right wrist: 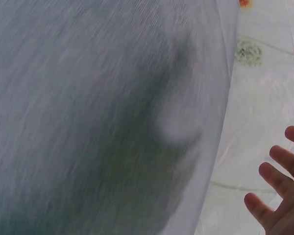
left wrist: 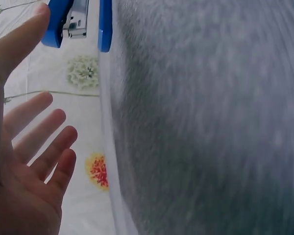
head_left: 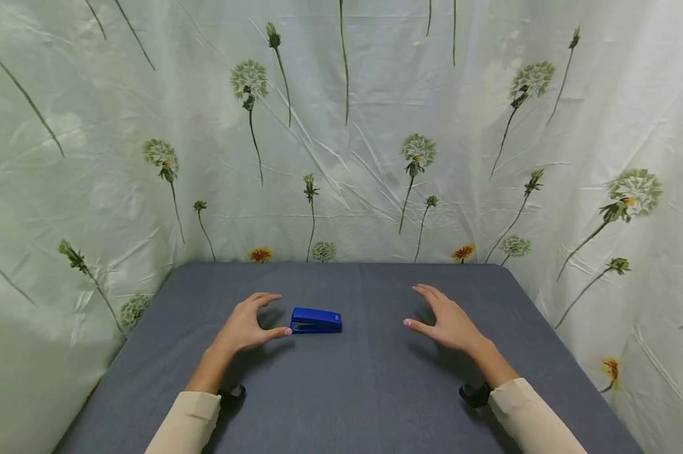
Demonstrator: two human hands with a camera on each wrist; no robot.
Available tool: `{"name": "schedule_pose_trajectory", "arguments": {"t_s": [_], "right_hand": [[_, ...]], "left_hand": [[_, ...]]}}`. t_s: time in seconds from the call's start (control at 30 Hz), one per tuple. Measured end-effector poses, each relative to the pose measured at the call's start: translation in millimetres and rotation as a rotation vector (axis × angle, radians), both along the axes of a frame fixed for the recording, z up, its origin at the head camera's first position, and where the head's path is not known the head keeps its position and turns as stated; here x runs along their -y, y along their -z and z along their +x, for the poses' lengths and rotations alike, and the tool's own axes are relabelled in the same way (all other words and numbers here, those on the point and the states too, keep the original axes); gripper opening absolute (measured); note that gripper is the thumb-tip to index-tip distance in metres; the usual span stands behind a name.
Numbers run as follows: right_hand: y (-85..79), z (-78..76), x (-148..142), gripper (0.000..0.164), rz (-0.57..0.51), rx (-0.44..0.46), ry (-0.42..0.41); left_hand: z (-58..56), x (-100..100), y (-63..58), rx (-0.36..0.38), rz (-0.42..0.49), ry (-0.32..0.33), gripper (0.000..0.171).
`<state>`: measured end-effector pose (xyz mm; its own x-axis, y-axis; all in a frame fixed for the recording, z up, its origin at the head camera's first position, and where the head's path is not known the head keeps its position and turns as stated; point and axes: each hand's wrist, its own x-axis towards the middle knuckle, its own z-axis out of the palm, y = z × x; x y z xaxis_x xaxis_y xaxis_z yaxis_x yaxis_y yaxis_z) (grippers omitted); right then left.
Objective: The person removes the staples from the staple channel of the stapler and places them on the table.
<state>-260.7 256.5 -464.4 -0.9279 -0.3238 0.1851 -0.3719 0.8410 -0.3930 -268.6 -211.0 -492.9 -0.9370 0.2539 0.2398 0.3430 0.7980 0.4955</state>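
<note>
A blue stapler lies on the grey cloth-covered table, left of the middle, its open end toward my left hand. My left hand is just left of it, thumb and fingers spread apart with nothing between them. The left thumb tip is right at the stapler's near left end. In the left wrist view the stapler shows its metal staple channel between the blue top and base. Over the right half of the table my right hand holds nothing, its thumb and fingers apart. Its fingers also show in the right wrist view.
The grey table has its far edge against a pale curtain printed with dandelions, which also hangs along both sides. A black strap sits at the right wrist and another black strap at the left.
</note>
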Motion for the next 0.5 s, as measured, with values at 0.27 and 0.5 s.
{"name": "schedule_pose_trajectory", "arguments": {"t_s": [0.27, 0.5], "right_hand": [[-2.8, -8.5, 35.7, 0.083, -0.021, 0.004, -0.030], [-2.8, -15.2, 74.5, 0.079, -0.035, 0.002, -0.091]], "left_hand": [[-3.8, -9.1, 5.5, -0.007, 0.035, 0.032, 0.075], [-8.4, -16.3, 8.7, 0.027, 0.076, 0.059, 0.066]]}}
